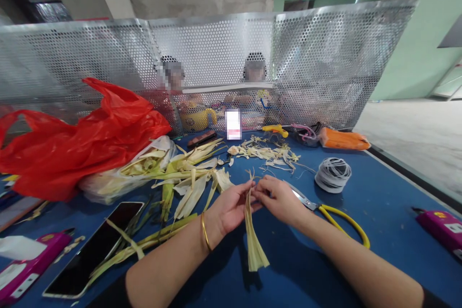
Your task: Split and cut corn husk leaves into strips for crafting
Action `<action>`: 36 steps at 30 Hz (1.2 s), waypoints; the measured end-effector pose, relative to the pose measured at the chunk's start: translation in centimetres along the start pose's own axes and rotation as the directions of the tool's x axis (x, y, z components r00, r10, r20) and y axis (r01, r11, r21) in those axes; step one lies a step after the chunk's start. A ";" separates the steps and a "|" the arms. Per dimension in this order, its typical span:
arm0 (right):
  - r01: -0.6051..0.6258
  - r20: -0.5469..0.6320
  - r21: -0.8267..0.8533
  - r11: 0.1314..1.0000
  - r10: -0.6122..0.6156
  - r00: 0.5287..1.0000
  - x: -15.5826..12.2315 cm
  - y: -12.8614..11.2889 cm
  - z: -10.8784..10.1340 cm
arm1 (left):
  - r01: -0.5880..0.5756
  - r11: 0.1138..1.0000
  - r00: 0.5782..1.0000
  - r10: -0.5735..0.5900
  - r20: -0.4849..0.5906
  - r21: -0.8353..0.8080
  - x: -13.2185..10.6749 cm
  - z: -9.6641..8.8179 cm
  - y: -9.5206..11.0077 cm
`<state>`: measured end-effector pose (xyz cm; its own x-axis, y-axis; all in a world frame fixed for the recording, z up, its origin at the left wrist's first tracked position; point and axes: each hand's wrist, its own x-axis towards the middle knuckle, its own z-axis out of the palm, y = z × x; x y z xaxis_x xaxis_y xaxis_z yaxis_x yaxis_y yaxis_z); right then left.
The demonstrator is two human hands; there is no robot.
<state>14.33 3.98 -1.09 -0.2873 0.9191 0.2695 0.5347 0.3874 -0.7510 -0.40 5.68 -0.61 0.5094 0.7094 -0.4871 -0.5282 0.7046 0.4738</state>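
My left hand (230, 209), with a gold bangle on the wrist, pinches the top of a folded strip of pale corn husk (253, 238) that hangs toward me over the blue table (361, 269). My right hand (277, 197) meets it at the same top end, fingers closed on the husk's tip. Just behind my right hand lie yellow-handled scissors (339, 219). A heap of green and yellow husks (184, 175) lies to the left of my hands.
A red plastic bag (75, 139) sits at the left over a clear bag of husks. A phone (97, 248) lies front left, a coil of white cord (332, 173) at the right, husk scraps (269, 151) behind. Two people sit beyond the perforated metal screen (216, 53).
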 end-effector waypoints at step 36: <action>-0.487 0.407 0.380 0.786 0.330 0.851 0.3 0.0 -0.2 | -0.370 0.176 0.755 0.629 0.185 0.912 -0.3 -3.1 -3.3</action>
<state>14.37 4.26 -0.88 -0.3918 0.8813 -0.2642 0.2585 -0.1701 -0.9509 -0.93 3.09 -4.34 0.1781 0.9818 0.0663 0.3381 -0.1244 0.9328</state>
